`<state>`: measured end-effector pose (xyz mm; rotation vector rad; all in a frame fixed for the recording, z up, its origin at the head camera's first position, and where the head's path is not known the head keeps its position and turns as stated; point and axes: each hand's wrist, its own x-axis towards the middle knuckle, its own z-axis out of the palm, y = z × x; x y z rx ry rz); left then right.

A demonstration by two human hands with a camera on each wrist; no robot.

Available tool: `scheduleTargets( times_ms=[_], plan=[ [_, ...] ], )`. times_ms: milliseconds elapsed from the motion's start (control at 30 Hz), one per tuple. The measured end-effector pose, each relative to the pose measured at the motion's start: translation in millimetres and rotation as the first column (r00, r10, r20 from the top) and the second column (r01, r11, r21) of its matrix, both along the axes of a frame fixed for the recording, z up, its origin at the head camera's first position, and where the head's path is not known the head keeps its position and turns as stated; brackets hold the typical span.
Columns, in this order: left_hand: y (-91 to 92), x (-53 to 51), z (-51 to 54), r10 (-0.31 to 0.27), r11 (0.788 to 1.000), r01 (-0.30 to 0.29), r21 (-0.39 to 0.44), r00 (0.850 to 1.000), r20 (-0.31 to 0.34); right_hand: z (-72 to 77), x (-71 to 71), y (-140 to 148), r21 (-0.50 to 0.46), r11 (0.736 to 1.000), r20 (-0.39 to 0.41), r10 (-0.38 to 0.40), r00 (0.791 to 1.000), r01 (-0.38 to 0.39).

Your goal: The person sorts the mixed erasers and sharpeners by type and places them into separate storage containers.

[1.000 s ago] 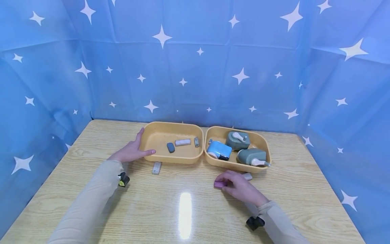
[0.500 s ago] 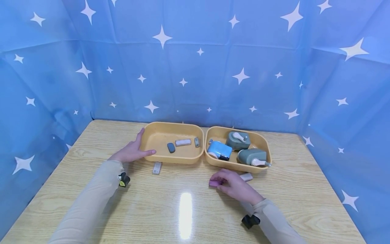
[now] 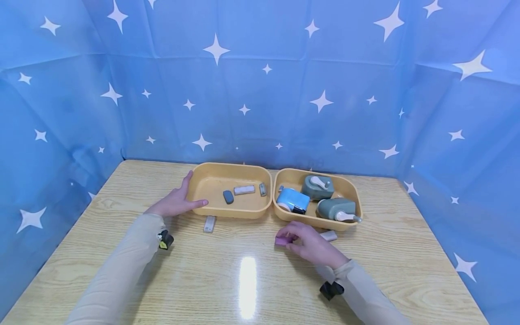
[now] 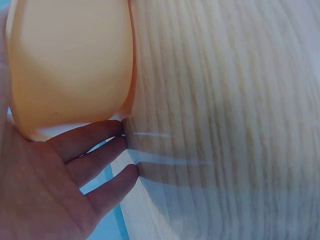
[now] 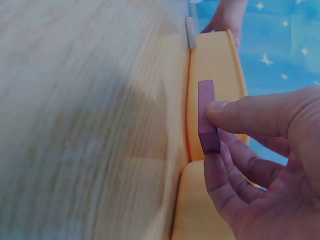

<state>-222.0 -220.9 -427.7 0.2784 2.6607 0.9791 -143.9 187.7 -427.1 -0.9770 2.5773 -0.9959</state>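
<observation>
My right hand (image 3: 310,246) pinches a small purple eraser (image 5: 206,112) between thumb and fingers, just above the table in front of the right tray (image 3: 298,219). In the right wrist view the thumb presses one broad face of the eraser, and fingertips support its lower end. My left hand (image 3: 174,201) rests against the left end of the left yellow tray (image 3: 231,213), thumb across its front corner. Its fingers (image 4: 92,137) lie nearly straight by the tray's outside in the left wrist view. Inside that tray are a dark blue eraser (image 3: 228,197) and two greyish pieces, one a white-grey bar (image 3: 244,190).
The right tray holds a blue crank-type sharpener (image 3: 293,198) and two grey-green ones, one at the front right (image 3: 336,209). A small grey-white block (image 3: 209,224) lies before the left tray. Another pale block (image 3: 328,235) lies behind my right hand. A starry curtain (image 3: 260,90) surrounds the table.
My right hand has moved a short way left with the purple eraser, slowing lately. My left hand and both trays have stayed in place.
</observation>
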Motion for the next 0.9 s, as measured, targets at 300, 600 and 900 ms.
scheduleTargets(
  times_ms=[300, 600, 900],
  plan=[
    [1.0, 1.7, 1.9, 0.005, 1.000, -0.005, -0.006, 1.000, 0.003, 7.8, -3.4, -6.9, 0.013, 0.999, -0.002, 0.032, 0.999, -0.032],
    [1.4, 1.6, 2.2, 0.004, 1.000, -0.004, -0.001, 1.000, -0.002, 14.3, -7.4, -14.0, -0.014, 0.998, -0.009, 0.065, 0.998, -0.065],
    [0.6, 1.9, 1.7, 0.004, 1.000, -0.004, 0.005, 1.000, 0.005, 19.6, -9.3, -21.1, -0.006, 0.996, -0.039, 0.091, 0.995, -0.092]
  ],
)
